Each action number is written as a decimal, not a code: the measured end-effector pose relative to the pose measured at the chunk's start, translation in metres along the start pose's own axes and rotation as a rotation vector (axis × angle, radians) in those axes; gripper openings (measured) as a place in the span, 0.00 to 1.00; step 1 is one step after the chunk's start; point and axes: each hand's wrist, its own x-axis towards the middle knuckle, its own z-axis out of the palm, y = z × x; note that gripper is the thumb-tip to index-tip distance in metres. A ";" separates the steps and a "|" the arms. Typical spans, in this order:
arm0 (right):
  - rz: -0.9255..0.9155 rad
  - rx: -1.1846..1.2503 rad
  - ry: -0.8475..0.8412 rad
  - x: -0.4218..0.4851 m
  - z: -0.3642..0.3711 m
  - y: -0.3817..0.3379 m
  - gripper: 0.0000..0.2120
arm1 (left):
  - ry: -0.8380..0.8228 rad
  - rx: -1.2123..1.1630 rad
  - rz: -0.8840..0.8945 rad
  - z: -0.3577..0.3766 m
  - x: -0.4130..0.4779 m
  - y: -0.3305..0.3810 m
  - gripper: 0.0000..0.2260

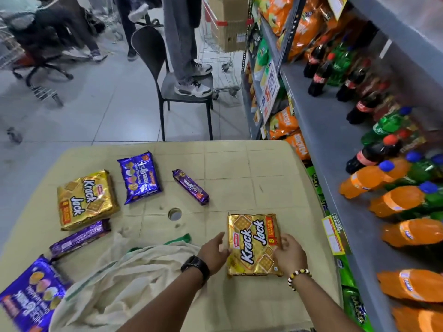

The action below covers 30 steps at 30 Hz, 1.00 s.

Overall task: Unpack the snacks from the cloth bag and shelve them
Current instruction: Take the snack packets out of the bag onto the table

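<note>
A gold Krack Jack pack (254, 243) lies flat on the beige table (239, 168), near its right side. My left hand (214, 250) touches the pack's left edge with loosely extended fingers. My right hand (290, 256) grips the right edge, fingers curled over it. The crumpled cream cloth bag (134, 279) with green trim lies to the left of my left arm. A second Krack Jack pack (86, 200), a purple biscuit pack (140, 178), two purple rolls (190, 186) (79, 238) and a large purple pack (31, 295) are spread over the table.
A grey shelf (335, 164) runs along the right, holding cola, green and orange soda bottles (395, 200), with chip bags above and below. Beyond the table a person (182, 44) stands on a black chair (167, 92). A shopping cart (220, 56) carries a cardboard box.
</note>
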 end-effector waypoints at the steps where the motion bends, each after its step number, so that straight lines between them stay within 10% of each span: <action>1: -0.051 -0.019 0.040 0.000 -0.001 -0.002 0.20 | 0.019 0.039 0.018 -0.007 -0.002 -0.005 0.29; 10: -0.581 -0.223 -0.165 -0.072 0.094 -0.052 0.20 | 0.399 0.424 -0.128 -0.124 -0.079 -0.163 0.29; 17: -0.418 -0.533 -0.559 -0.119 0.190 -0.070 0.42 | 0.126 0.668 -0.348 -0.166 -0.120 -0.257 0.40; 23: -0.355 -0.415 -0.332 -0.128 0.221 -0.095 0.27 | 0.043 0.384 -0.118 -0.161 -0.082 -0.241 0.16; 30: -0.349 -0.420 -0.098 -0.111 0.222 -0.127 0.27 | -0.135 -0.296 0.103 -0.161 -0.050 -0.175 0.28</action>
